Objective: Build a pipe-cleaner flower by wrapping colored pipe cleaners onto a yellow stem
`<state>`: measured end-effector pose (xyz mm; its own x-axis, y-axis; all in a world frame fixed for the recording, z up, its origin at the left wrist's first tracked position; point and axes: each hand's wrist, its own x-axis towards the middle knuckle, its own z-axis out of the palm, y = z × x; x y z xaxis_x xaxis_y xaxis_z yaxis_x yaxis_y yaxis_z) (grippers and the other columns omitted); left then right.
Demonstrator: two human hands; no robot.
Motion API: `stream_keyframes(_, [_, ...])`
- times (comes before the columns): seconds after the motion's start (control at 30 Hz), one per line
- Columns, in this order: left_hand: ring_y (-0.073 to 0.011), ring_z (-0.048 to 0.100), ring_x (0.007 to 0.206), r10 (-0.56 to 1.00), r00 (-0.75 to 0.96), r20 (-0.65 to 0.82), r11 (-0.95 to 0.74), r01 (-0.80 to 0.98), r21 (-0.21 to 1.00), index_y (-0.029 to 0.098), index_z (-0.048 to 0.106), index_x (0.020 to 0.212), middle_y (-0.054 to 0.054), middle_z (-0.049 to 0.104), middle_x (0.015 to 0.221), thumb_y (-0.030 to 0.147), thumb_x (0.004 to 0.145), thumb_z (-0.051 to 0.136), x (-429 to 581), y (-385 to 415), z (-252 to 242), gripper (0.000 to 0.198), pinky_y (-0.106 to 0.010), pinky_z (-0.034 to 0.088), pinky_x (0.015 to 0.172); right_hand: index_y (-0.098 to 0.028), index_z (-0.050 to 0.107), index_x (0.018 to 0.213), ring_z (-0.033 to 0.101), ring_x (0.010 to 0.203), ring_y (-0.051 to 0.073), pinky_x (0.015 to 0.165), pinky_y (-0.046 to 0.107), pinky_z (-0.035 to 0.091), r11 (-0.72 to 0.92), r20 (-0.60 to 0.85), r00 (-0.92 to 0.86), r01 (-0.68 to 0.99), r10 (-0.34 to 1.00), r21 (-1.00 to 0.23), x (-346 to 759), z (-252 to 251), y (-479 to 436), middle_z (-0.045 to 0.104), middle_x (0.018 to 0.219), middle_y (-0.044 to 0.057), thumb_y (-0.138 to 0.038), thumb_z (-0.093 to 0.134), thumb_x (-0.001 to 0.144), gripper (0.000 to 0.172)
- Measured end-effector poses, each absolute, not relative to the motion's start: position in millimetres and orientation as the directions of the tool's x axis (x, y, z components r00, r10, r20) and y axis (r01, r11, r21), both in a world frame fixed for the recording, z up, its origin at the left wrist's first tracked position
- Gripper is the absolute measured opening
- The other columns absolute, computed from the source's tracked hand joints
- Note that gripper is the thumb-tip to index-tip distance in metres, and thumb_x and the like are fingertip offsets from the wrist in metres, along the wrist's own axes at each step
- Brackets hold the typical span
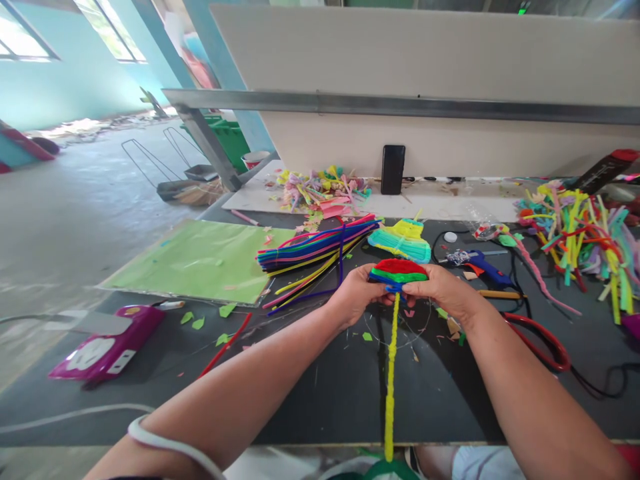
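Between both hands, above the dark table, is a pipe-cleaner piece (pixel 399 270) with red, green and blue bands and a long yellow stem (pixel 392 373) hanging toward me. My left hand (pixel 359 293) pinches its left side, and my right hand (pixel 434 288) pinches its right side, thumbs near the blue base. Some fingertips are hidden beneath the piece. Just beyond it lies a yellow and turquoise pipe-cleaner shape (pixel 403 240). To the left of that rests a bundle of colourful pipe cleaners (pixel 315 250).
A green sheet (pixel 200 260) and a purple packet (pixel 107 343) lie left. On the right are a blue glue gun (pixel 493 270), red-handled scissors (pixel 545 343) and a pipe-cleaner heap (pixel 575 233). A black phone (pixel 393 170) leans against the white board (pixel 330 143).
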<state>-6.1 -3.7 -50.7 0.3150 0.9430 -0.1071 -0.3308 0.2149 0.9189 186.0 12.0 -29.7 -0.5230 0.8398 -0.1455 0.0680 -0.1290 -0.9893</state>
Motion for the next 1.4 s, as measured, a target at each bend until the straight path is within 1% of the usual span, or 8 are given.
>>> stream_keyframes(0.2, [-0.0151,0.069,0.07,0.865,0.479,-0.151,0.357,-0.375,0.855,0.01,0.066,0.097,-0.008,0.071,0.08,0.021,0.066,0.079,-14,-1,-46,0.035,-0.029,0.057,0.074,-0.015,0.068,0.098,0.058,0.061,0.014,0.056,0.028,0.05,-0.132,-0.146,-0.495,0.064,0.857,-0.989,190,-28,14,0.067,0.079,0.002,-0.026,0.075,0.066,0.034])
stream_keyframes(0.4, [-0.0177,0.07,0.071,0.871,0.465,-0.159,0.364,-0.392,0.845,0.008,0.064,0.093,-0.011,0.072,0.08,0.023,0.073,0.073,-14,0,-44,0.027,-0.032,0.057,0.074,-0.015,0.068,0.089,0.056,0.06,0.012,0.053,0.026,0.048,-0.157,-0.154,-0.487,0.035,0.86,-0.987,192,-31,18,0.063,0.071,-0.001,-0.027,0.076,0.065,0.028])
stream_keyframes(0.57, [-0.0153,0.068,0.066,0.881,0.447,-0.155,0.329,-0.344,0.879,0.01,0.062,0.094,-0.008,0.071,0.076,0.024,0.07,0.076,-15,1,-47,0.031,-0.029,0.056,0.069,-0.015,0.068,0.093,0.056,0.059,0.012,0.053,0.026,0.049,-0.141,-0.144,-0.503,0.044,0.852,-0.989,192,-34,18,0.064,0.071,0.0,-0.027,0.075,0.066,0.03])
stream_keyframes(0.67, [-0.0124,0.064,0.06,0.889,0.443,-0.114,0.272,-0.312,0.91,0.01,0.062,0.091,-0.006,0.068,0.073,0.026,0.07,0.075,-17,3,-50,0.029,-0.024,0.053,0.06,-0.015,0.068,0.092,0.057,0.06,0.013,0.053,0.026,0.05,-0.138,-0.149,-0.51,0.058,0.847,-0.989,191,-34,18,0.065,0.072,0.001,-0.027,0.075,0.067,0.029])
stream_keyframes(0.83, [-0.0062,0.052,0.047,0.888,0.451,-0.09,0.226,-0.256,0.94,0.01,0.064,0.09,-0.003,0.064,0.068,0.027,0.069,0.075,-20,7,-50,0.029,-0.018,0.04,0.044,-0.014,0.069,0.093,0.059,0.061,0.014,0.056,0.027,0.05,-0.141,-0.162,-0.536,0.081,0.828,-0.987,189,-33,16,0.067,0.074,0.003,-0.029,0.074,0.069,0.029])
stream_keyframes(1.0, [-0.0032,0.045,0.043,0.878,0.471,-0.089,0.238,-0.266,0.934,0.01,0.064,0.091,0.0,0.059,0.062,0.024,0.067,0.076,-23,9,-44,0.031,-0.015,0.028,0.039,-0.014,0.068,0.095,0.063,0.069,0.018,0.059,0.029,0.052,-0.16,-0.151,-0.499,0.023,0.853,-0.987,187,-36,16,0.069,0.077,0.004,-0.028,0.076,0.067,0.033])
stream_keyframes(1.23, [-0.0089,0.06,0.057,0.779,0.596,-0.197,0.448,-0.306,0.84,0.011,0.063,0.084,-0.005,0.066,0.072,0.024,0.065,0.078,-27,9,-41,0.028,-0.019,0.045,0.051,-0.015,0.068,0.098,0.063,0.07,0.018,0.055,0.028,0.05,-0.139,-0.119,-0.481,-0.007,0.869,-0.99,186,-35,17,0.068,0.075,0.003,-0.029,0.075,0.067,0.035])
stream_keyframes(1.4, [-0.0066,0.054,0.05,0.837,0.517,-0.179,0.337,-0.229,0.913,0.01,0.065,0.084,-0.003,0.065,0.071,0.024,0.064,0.079,-18,3,-46,0.029,-0.018,0.039,0.044,-0.015,0.068,0.095,0.061,0.066,0.017,0.055,0.028,0.05,-0.177,-0.151,-0.458,-0.013,0.876,-0.984,184,-34,15,0.067,0.072,0.002,-0.03,0.076,0.066,0.034])
